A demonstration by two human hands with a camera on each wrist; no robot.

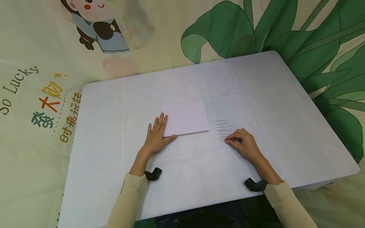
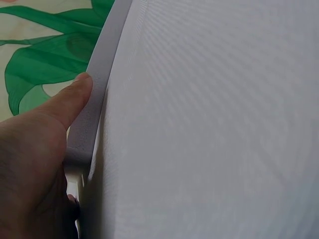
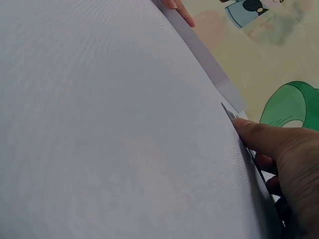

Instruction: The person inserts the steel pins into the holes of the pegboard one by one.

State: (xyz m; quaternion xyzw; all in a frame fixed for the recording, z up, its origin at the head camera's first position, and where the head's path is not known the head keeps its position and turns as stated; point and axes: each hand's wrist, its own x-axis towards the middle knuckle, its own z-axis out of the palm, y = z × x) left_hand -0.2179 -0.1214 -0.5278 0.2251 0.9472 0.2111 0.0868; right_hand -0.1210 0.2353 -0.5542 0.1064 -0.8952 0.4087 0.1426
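Note:
A flat white pad [image 1: 185, 118] with a grid of dark dots lies on the table. My left hand [image 1: 156, 136] rests at its left end, fingers straight over the edge and the thumb by the near left corner. In the left wrist view the thumb [image 2: 75, 99] touches the side of the pad. Right of the pad, several thin dark needle-like sticks [image 1: 222, 127] lie in a row, roughly parallel. Over the nearest of them, my right hand [image 1: 244, 144] pinches one stick between thumb and fingertips. Its dark tip [image 3: 225, 107] shows past the thumb in the right wrist view.
A white cloth-covered table [image 1: 182, 171] bears everything, its near edge running in front of the person. Behind and to the left hangs a printed curtain [image 1: 159, 38] with green leaves and a cartoon figure. A black wrist device [image 1: 255, 185] sits by the right sleeve.

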